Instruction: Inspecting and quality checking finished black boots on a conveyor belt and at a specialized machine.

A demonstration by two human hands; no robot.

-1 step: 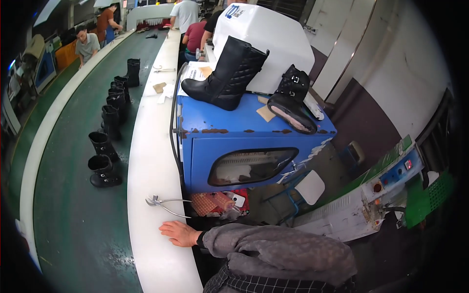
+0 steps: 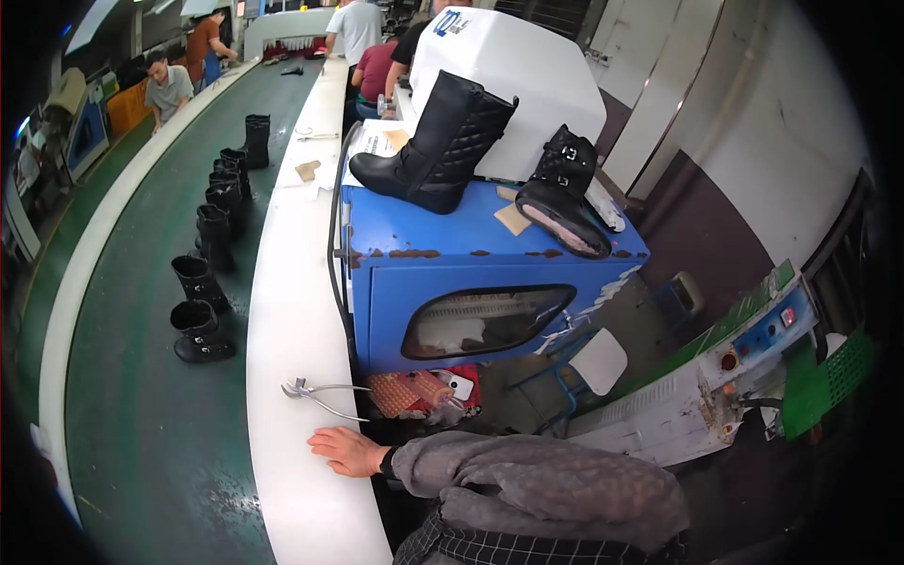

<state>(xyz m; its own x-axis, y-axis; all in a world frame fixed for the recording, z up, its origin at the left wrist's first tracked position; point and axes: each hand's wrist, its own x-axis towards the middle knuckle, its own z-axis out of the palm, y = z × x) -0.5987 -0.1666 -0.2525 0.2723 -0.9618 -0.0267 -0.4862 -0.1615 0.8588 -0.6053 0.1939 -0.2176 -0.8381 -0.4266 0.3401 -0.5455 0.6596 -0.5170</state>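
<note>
My right hand (image 2: 347,451) lies palm down on the white ledge (image 2: 297,301) beside the conveyor, fingers stretched out and holding nothing. A dark band circles the wrist, below a grey sleeve. Just beyond the fingers rests a pair of metal pincers (image 2: 299,387), its long curved handles reaching over the ledge's right edge. My left hand is out of view. On the blue cabinet stands a tall black quilted boot (image 2: 438,146). To its right leans a black buckled boot (image 2: 563,184), tilted so its pale pinkish sole shows.
Several black boots (image 2: 200,330) stand in a line on the green conveyor belt (image 2: 141,405). The blue cabinet (image 2: 377,311) has a dark window and carries a white machine housing (image 2: 508,75). A folding chair (image 2: 598,362) and a control panel (image 2: 753,339) stand right. Other people work farther off.
</note>
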